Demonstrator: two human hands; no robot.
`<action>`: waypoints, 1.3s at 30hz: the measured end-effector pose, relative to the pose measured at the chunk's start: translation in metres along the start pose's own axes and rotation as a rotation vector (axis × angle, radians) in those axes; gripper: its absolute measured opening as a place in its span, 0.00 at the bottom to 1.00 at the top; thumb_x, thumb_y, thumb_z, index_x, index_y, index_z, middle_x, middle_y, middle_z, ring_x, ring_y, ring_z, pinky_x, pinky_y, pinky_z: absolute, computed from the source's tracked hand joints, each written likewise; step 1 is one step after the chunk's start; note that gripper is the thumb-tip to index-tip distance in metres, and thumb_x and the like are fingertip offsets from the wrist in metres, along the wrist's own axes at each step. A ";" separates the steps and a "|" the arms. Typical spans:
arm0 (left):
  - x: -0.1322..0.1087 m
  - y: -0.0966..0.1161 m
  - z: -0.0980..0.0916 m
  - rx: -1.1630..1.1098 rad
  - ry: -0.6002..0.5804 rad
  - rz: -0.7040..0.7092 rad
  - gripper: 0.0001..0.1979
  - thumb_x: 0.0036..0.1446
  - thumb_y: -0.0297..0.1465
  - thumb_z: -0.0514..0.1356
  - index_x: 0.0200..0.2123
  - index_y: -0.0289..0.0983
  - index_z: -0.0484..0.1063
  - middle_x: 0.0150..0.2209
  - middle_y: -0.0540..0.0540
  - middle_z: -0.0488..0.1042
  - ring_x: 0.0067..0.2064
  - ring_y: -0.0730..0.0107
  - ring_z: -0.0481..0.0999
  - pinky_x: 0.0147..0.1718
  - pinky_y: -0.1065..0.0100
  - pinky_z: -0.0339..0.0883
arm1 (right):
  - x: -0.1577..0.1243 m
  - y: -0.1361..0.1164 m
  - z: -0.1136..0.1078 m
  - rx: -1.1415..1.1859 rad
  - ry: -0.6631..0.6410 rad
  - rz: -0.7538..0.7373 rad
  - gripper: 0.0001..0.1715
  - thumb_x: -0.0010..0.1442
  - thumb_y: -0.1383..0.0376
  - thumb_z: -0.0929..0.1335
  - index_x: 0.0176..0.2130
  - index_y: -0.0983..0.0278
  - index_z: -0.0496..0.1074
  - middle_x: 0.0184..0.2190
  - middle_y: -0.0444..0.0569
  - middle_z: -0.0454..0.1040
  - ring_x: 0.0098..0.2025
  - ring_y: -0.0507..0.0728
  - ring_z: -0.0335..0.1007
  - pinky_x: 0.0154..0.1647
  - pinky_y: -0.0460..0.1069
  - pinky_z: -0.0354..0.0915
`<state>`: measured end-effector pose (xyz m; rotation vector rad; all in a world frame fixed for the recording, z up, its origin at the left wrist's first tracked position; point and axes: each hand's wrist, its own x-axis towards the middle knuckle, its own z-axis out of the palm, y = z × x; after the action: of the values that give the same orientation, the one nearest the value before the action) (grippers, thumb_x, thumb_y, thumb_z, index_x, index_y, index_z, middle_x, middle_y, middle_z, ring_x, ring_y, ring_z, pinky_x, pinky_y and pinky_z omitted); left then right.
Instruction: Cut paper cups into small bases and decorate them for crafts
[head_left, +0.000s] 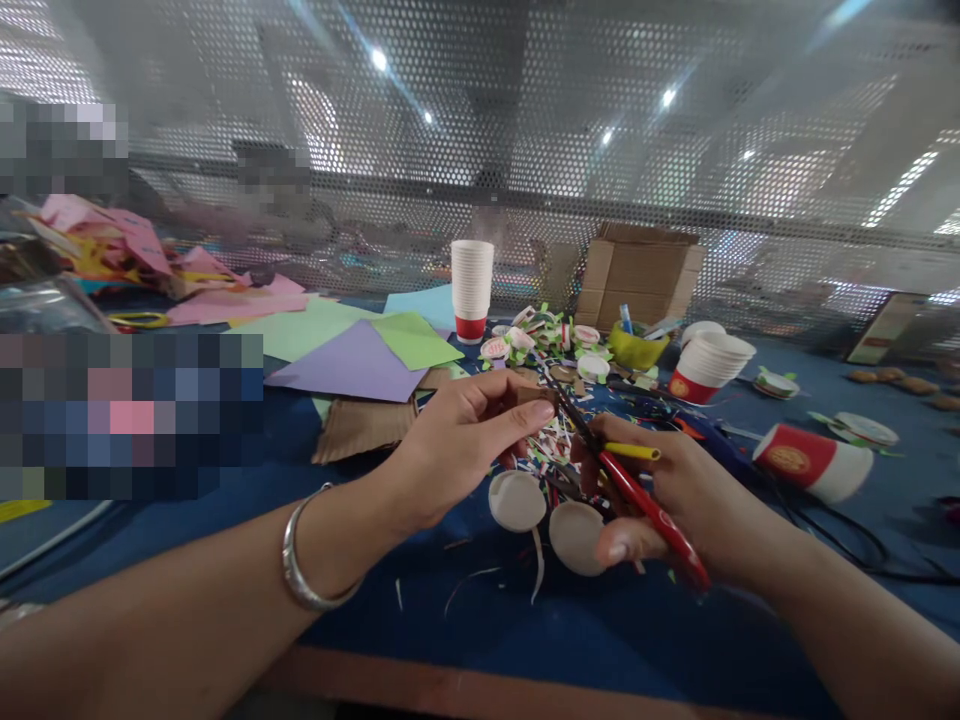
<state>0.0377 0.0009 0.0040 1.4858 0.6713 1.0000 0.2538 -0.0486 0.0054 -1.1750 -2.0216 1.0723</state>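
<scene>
My left hand, with a silver bangle on its wrist, pinches a small brown cardboard piece between thumb and fingers. In my right hand are red-handled scissors, their dark blades pointing up and left beside the cardboard piece. A yellow stick also pokes out from the fingers of that hand. Below the hands lie two round white cup bottoms, one partly covered by my right thumb. Paper scraps are scattered behind and between the hands.
Coloured paper sheets and corrugated cardboard lie left of centre. Stacked paper cups stand behind. To the right are more cups, a tipped cup and black cables. A yellow bowl sits before a cardboard box.
</scene>
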 end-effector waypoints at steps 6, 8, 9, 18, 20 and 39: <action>-0.001 0.000 0.001 0.009 -0.013 -0.014 0.08 0.60 0.32 0.65 0.32 0.34 0.72 0.27 0.54 0.68 0.26 0.80 0.66 0.26 0.75 0.62 | -0.001 -0.001 0.001 0.015 -0.025 0.020 0.39 0.47 0.33 0.73 0.36 0.60 0.61 0.24 0.38 0.65 0.25 0.50 0.54 0.22 0.46 0.56; -0.001 0.000 0.001 0.003 0.007 -0.019 0.08 0.61 0.32 0.65 0.32 0.35 0.72 0.26 0.54 0.68 0.26 0.80 0.66 0.26 0.75 0.62 | -0.001 -0.001 0.001 -0.002 -0.013 0.031 0.40 0.46 0.32 0.73 0.36 0.60 0.60 0.25 0.39 0.66 0.27 0.51 0.55 0.23 0.46 0.56; 0.000 0.000 0.001 0.004 0.010 -0.019 0.08 0.61 0.32 0.65 0.32 0.35 0.72 0.26 0.54 0.67 0.26 0.80 0.66 0.26 0.75 0.62 | -0.001 -0.001 0.001 0.001 -0.012 0.038 0.41 0.46 0.32 0.73 0.37 0.60 0.60 0.25 0.39 0.66 0.28 0.51 0.56 0.24 0.47 0.57; 0.002 -0.004 -0.001 0.072 -0.064 -0.030 0.07 0.61 0.32 0.65 0.35 0.34 0.75 0.29 0.53 0.70 0.29 0.80 0.66 0.28 0.75 0.61 | 0.000 0.003 0.000 -0.138 0.028 0.009 0.39 0.50 0.32 0.71 0.36 0.61 0.62 0.25 0.38 0.63 0.27 0.51 0.52 0.25 0.47 0.55; 0.001 -0.006 -0.002 0.086 -0.067 -0.063 0.08 0.61 0.34 0.65 0.35 0.34 0.75 0.28 0.53 0.70 0.28 0.80 0.67 0.27 0.75 0.61 | -0.001 0.005 0.001 -0.181 0.054 0.006 0.34 0.54 0.35 0.71 0.35 0.61 0.63 0.25 0.38 0.62 0.27 0.51 0.52 0.25 0.47 0.55; 0.001 -0.003 0.002 -0.131 -0.011 -0.140 0.10 0.59 0.32 0.66 0.33 0.35 0.67 0.29 0.52 0.76 0.31 0.75 0.79 0.27 0.75 0.67 | 0.003 0.006 0.005 -0.386 0.320 -0.038 0.30 0.64 0.42 0.67 0.25 0.61 0.61 0.24 0.42 0.65 0.28 0.52 0.62 0.29 0.47 0.59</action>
<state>0.0403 0.0010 0.0012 1.3109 0.6797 0.9099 0.2506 -0.0456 -0.0024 -1.3897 -2.0308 0.4442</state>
